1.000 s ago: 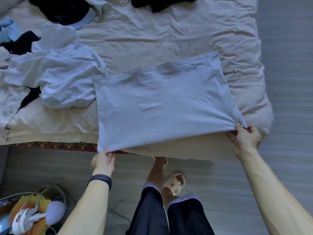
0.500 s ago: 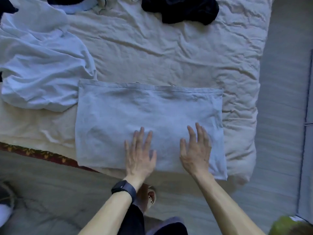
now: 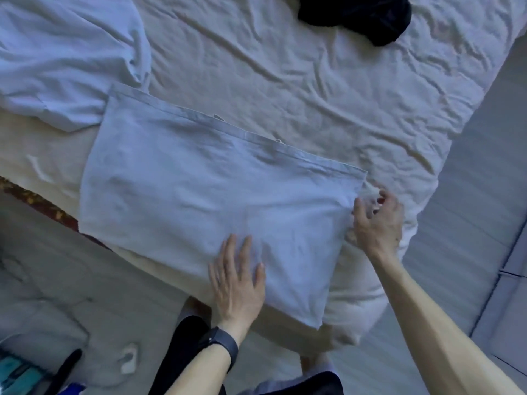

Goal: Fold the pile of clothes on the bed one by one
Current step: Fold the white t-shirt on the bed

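- Garment (image 3: 199, 201): a pale piece of clothing, folded into a flat rectangle. It lies on the near part of the bed (image 3: 285, 81), with its near right corner reaching over the bed's edge.
- Bed contents: a crumpled heap of pale clothes (image 3: 62, 58) lies at the upper left, its lower edge just beside the far left corner of the folded garment. A dark garment (image 3: 356, 15) is bunched at the top and sits well apart from both.
- Left hand (image 3: 236, 283): it rests palm down on the near edge of the folded garment, right of its middle. The fingers are straight, slightly spread and pressed flat on the cloth, gripping nothing. A dark wristband (image 3: 222, 346) circles the wrist, and the forearm rises from the lower edge of the view.
- Right hand (image 3: 376, 223): it sits at the garment's right edge, about halfway along it. The thumb is against the cloth and the fingers curl over the rumpled sheet just beyond. Motion blur hides whether the fingers pinch the edge, so I cannot tell. The forearm runs down to the lower right corner.
- Floor (image 3: 85, 280): grey, seen below the bed's near edge.
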The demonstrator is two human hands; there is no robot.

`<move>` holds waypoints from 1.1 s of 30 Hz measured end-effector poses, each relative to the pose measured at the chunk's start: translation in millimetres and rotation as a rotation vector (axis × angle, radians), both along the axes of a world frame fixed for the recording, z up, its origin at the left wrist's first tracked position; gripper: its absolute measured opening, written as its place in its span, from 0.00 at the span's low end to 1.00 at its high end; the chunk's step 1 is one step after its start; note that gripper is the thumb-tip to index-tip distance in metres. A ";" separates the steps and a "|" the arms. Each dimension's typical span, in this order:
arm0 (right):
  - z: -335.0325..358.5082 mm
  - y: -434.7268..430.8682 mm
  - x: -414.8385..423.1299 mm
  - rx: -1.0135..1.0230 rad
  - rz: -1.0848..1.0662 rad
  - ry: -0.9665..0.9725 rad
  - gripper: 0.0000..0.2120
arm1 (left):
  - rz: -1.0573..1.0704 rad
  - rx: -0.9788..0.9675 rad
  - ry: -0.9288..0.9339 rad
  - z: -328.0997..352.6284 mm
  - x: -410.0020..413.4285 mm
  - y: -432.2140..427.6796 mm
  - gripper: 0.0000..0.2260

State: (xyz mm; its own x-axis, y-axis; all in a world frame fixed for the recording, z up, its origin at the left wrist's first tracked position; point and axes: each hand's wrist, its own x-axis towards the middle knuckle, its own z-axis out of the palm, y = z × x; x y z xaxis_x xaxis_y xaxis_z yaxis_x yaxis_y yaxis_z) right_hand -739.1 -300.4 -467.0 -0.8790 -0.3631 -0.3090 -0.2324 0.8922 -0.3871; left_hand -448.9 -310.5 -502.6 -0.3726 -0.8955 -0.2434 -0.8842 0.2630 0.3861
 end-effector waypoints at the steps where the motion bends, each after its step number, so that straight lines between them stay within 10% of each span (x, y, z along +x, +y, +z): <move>1: 2.9 -0.5 -0.6 -0.058 -0.119 -0.119 0.25 | 0.199 0.049 0.041 4.8 -8.5 12.8 0.26; 6: 16.1 -2.9 -26.0 -0.201 -0.223 -0.767 0.18 | 1.300 0.537 0.321 48.0 -72.4 75.2 0.30; 14: 16.0 -10.0 -54.5 -0.129 0.021 -1.041 0.06 | 1.571 0.699 0.668 60.3 -113.6 128.3 0.09; 23: 8.3 -24.7 -50.8 -0.221 0.004 -1.023 0.06 | 1.439 0.312 0.758 109.4 -128.1 122.3 0.15; 26: 11.8 -29.6 -50.2 -0.272 0.013 -0.976 0.06 | 1.168 0.268 0.594 116.8 -129.4 125.7 0.05; 29: 18.7 -33.7 -47.7 -0.301 0.001 -0.967 0.08 | 0.875 0.298 0.328 119.5 -125.1 133.7 0.17; 33: 40.0 -31.6 -46.7 -0.357 -0.006 -0.939 0.13 | 0.463 -0.074 -0.072 126.5 -108.8 142.8 0.17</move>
State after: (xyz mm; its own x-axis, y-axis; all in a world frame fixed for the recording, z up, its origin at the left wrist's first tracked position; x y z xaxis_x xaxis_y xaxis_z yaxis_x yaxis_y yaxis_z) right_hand -785.8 -332.0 -427.1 -0.3368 -0.5667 -0.7520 0.3087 0.6880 -0.6568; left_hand -557.7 -167.7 -376.2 0.0849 -0.9793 -0.1836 -0.9387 -0.1404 0.3150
